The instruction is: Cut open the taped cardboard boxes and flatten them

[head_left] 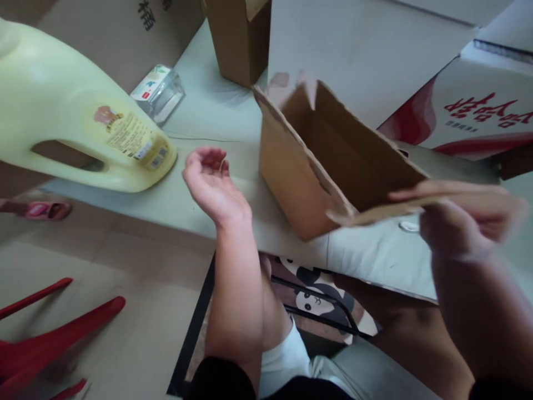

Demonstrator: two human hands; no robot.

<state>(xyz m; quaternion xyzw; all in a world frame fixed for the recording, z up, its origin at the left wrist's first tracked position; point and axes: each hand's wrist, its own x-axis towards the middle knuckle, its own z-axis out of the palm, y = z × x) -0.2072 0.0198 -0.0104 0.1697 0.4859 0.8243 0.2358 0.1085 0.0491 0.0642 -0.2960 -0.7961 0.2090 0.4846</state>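
Note:
My right hand [462,222] grips the near end of an open cardboard box [291,166], with the fingers reaching over its rim; motion blurs this hand. The box is tilted, its top is open and its edges look torn. I see only bare brown walls inside it, and its bottom is in shadow. To the left of the box, my left hand [212,183] is raised above the table with the palm up. Its fingers are loosely curled and apart, and it holds nothing.
A large yellow jug [83,122] with a label stands at the left of the table [204,119], beside a clear plastic pack [160,94]. Behind are a brown carton [239,44] and a red-and-white box [462,111]. A red stool [54,339] is on the floor.

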